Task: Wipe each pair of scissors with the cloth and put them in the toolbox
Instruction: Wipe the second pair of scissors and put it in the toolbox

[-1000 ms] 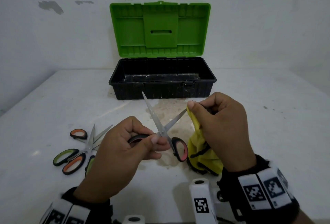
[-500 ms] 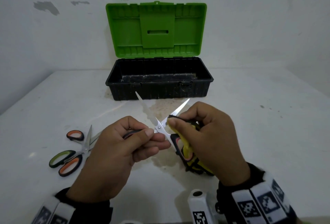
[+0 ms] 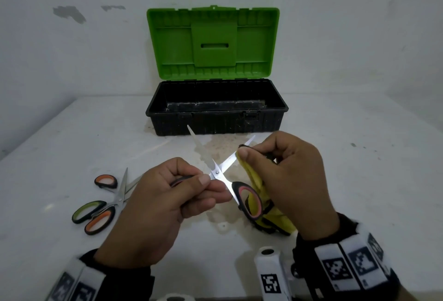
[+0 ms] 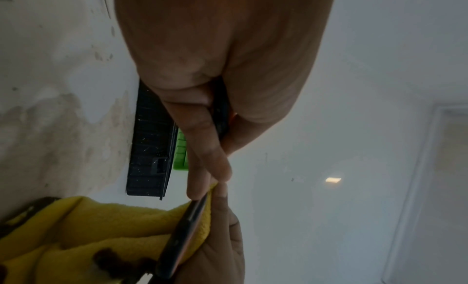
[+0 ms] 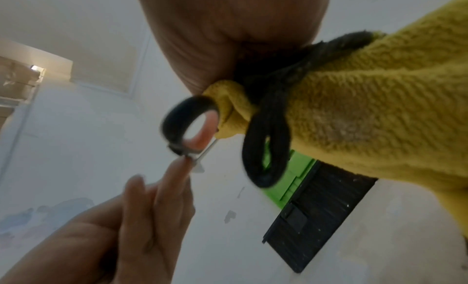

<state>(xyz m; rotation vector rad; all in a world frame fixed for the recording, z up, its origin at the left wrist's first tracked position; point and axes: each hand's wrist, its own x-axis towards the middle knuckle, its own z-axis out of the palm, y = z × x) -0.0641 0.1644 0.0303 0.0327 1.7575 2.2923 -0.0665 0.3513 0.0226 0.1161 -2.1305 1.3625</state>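
- The pink-handled scissors [image 3: 217, 173] are being held spread open in an X above the white table [image 3: 72, 137], in front of the toolbox [image 3: 217, 118], with both blade tips pointing away from the person.
- One blade is slanting up and to the left toward the toolbox; the other is slanting up and to the right, its tip showing just past the right hand's fingers.
- One pink-lined handle loop is hanging free on the near side, pointing toward the person.
- The left hand [image 3: 165, 204] is sitting knuckles up, thumb and curled fingers gripping the other handle beside the pivot.
- The right hand [image 3: 287, 180] is sitting knuckles up, fingers and thumb pinching the yellow cloth [image 3: 254, 180] around the right-slanting blade; the rest of the cloth is hanging down below the palm.
- The toolbox is standing open at the back of the table, its green lid [image 3: 213, 41] upright against the wall.
- More scissors [image 3: 105, 200], with orange and green handles, are lying on the table to the left, blades pointing away.
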